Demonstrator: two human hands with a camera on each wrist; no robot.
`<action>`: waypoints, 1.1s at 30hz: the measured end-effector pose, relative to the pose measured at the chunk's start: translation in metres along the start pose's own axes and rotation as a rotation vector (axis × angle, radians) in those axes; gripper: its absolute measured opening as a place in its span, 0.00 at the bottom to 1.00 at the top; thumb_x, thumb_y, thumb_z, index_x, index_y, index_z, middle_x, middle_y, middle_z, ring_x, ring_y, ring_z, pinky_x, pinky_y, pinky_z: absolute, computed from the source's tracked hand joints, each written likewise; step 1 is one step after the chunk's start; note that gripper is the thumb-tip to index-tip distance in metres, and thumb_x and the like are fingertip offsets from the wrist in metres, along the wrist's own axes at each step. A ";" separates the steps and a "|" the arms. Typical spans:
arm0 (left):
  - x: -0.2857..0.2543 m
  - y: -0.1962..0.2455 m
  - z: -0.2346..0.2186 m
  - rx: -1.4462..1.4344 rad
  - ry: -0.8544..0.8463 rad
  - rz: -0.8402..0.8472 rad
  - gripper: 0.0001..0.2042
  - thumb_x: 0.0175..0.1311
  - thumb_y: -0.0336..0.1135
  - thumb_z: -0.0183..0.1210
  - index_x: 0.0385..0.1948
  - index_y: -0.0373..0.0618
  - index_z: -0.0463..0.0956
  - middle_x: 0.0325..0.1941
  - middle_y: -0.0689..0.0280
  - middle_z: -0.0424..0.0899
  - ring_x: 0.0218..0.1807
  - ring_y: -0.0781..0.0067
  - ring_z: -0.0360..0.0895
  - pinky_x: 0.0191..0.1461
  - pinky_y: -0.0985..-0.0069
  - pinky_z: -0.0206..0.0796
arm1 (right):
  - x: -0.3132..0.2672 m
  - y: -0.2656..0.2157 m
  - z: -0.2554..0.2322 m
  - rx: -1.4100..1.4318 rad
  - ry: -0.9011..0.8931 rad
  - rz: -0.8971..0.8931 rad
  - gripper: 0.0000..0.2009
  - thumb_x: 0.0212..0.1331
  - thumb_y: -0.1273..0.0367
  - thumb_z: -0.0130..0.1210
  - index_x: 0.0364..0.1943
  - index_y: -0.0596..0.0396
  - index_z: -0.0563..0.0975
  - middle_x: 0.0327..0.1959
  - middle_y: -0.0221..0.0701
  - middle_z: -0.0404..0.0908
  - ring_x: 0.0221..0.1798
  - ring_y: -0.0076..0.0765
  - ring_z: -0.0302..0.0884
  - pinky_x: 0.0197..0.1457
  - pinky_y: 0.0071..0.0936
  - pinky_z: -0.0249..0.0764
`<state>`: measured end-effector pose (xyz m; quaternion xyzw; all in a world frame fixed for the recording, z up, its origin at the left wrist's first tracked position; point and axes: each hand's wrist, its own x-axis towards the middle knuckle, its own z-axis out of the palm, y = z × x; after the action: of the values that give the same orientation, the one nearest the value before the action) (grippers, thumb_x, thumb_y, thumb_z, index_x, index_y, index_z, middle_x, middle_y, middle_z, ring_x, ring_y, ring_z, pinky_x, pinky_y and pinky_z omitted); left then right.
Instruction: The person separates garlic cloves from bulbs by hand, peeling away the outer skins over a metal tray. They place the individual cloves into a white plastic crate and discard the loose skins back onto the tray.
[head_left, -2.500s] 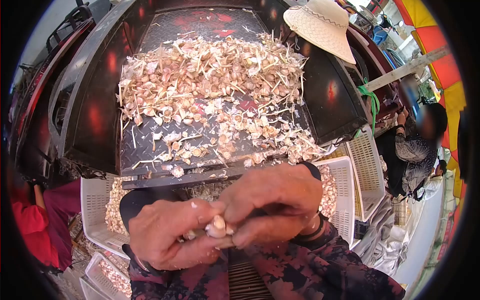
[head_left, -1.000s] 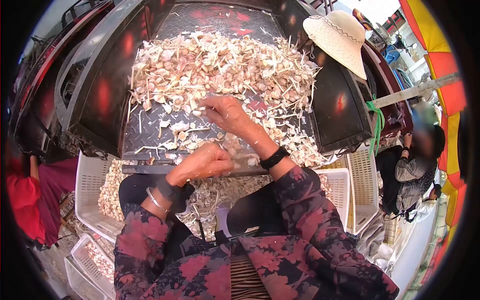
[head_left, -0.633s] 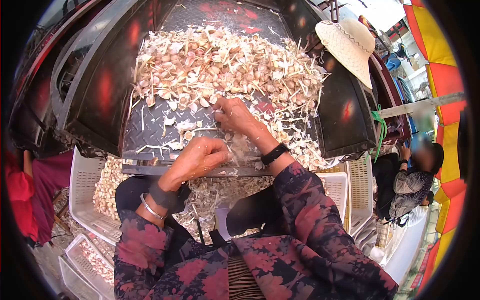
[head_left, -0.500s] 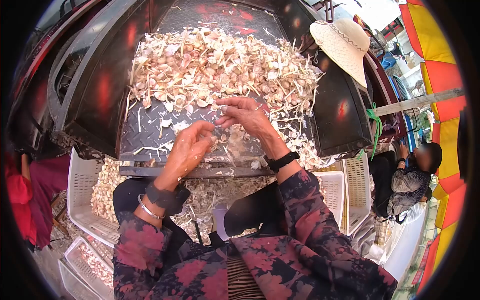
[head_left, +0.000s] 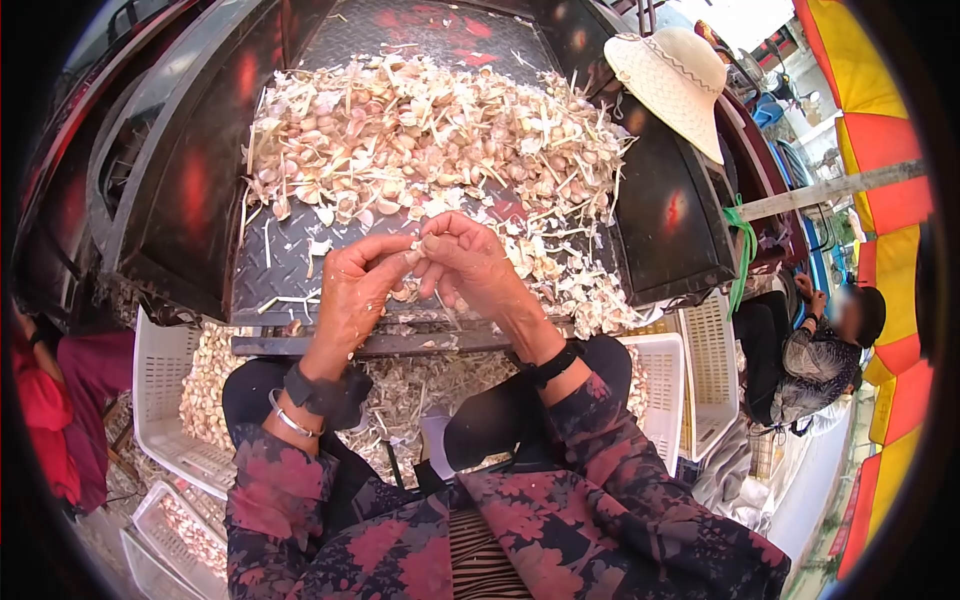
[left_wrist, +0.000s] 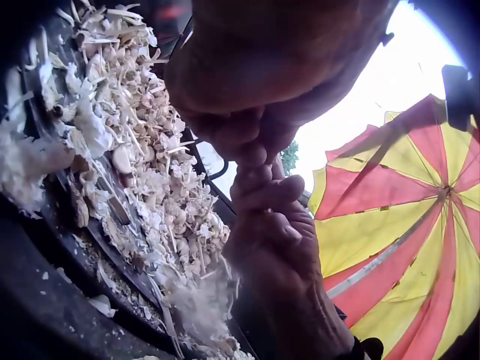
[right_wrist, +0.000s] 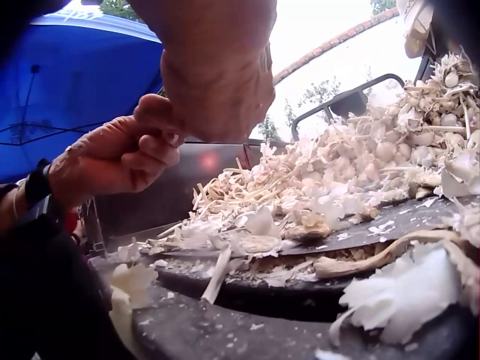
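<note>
Above the bed's near edge (head_left: 400, 344), left hand (head_left: 357, 290) and right hand (head_left: 478, 268) pinch garlic (head_left: 416, 248).

The bench (head_left: 275, 262) was dark, raised-pattern metal; the crates (head_left: 150, 385) were pale plastic, the hat (head_left: 665, 85) rough woven straw.

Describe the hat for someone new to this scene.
Right of the garlic heap stands a black side panel. By the panel's far end sits the hat: cream, wide-brimmed, a wavy line round its crown, pale against the dark metal.
</note>
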<state>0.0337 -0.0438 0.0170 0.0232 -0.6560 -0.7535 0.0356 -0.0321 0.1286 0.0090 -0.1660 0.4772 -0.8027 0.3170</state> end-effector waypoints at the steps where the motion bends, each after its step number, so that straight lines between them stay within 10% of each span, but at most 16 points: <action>1: 0.000 0.000 0.000 -0.001 -0.001 0.000 0.09 0.64 0.31 0.62 0.42 0.38 0.83 0.28 0.72 0.82 0.26 0.88 0.72 0.25 0.89 0.60 | -0.001 0.001 0.003 0.016 0.027 -0.014 0.10 0.66 0.68 0.56 0.43 0.61 0.72 0.30 0.38 0.82 0.25 0.30 0.84 0.16 0.15 0.73; 15: -0.010 0.016 0.007 -0.101 -0.067 -0.132 0.09 0.63 0.33 0.64 0.41 0.39 0.83 0.25 0.72 0.82 0.23 0.89 0.71 0.23 0.89 0.59 | -0.037 -0.029 0.027 0.103 0.183 -0.114 0.05 0.63 0.74 0.54 0.39 0.62 0.71 0.23 0.40 0.81 0.16 0.33 0.80 0.13 0.22 0.73; 19: 0.000 0.004 -0.006 -0.176 -0.010 -0.159 0.10 0.66 0.34 0.60 0.42 0.38 0.82 0.25 0.71 0.81 0.20 0.90 0.71 0.19 0.91 0.55 | -0.083 -0.088 0.093 -0.008 -0.151 -0.325 0.03 0.59 0.77 0.57 0.32 0.63 0.75 0.20 0.38 0.80 0.17 0.32 0.81 0.13 0.20 0.72; 22: 0.001 -0.003 -0.005 -0.179 0.038 -0.208 0.10 0.67 0.34 0.59 0.42 0.37 0.81 0.25 0.72 0.80 0.20 0.91 0.71 0.18 0.92 0.54 | -0.076 -0.104 0.125 0.026 -0.725 -0.755 0.07 0.55 0.75 0.60 0.26 0.67 0.78 0.16 0.36 0.77 0.13 0.33 0.76 0.13 0.24 0.62; 24: 0.000 -0.002 0.000 -0.149 -0.023 -0.261 0.09 0.67 0.33 0.59 0.41 0.37 0.81 0.25 0.72 0.80 0.20 0.91 0.71 0.18 0.92 0.54 | -0.078 -0.093 0.156 0.275 -0.674 -0.971 0.07 0.59 0.80 0.57 0.25 0.74 0.78 0.14 0.42 0.76 0.09 0.30 0.70 0.09 0.22 0.60; 28: 0.000 -0.005 0.000 -0.142 -0.039 -0.284 0.09 0.66 0.33 0.59 0.41 0.38 0.82 0.25 0.72 0.81 0.19 0.91 0.70 0.18 0.91 0.55 | -0.079 -0.100 0.170 0.439 -0.772 -0.823 0.09 0.59 0.82 0.55 0.22 0.75 0.78 0.12 0.44 0.74 0.08 0.29 0.68 0.08 0.21 0.57; 30: -0.002 -0.006 0.000 -0.146 -0.044 -0.291 0.09 0.66 0.33 0.60 0.41 0.38 0.82 0.25 0.72 0.81 0.19 0.91 0.70 0.18 0.91 0.55 | -0.096 -0.088 0.184 0.368 -0.260 -0.969 0.09 0.59 0.83 0.54 0.22 0.76 0.78 0.14 0.50 0.75 0.09 0.30 0.69 0.08 0.19 0.58; 33: -0.001 -0.003 0.000 -0.141 -0.076 -0.290 0.10 0.67 0.35 0.59 0.42 0.38 0.81 0.26 0.71 0.81 0.20 0.90 0.71 0.18 0.91 0.56 | -0.098 -0.089 0.187 0.576 -0.321 -0.846 0.09 0.59 0.82 0.55 0.23 0.75 0.79 0.15 0.52 0.76 0.09 0.30 0.70 0.08 0.19 0.59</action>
<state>0.0347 -0.0434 0.0138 0.0868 -0.5923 -0.7952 -0.0968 0.1157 0.1008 0.1817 -0.3706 0.0747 -0.9233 0.0674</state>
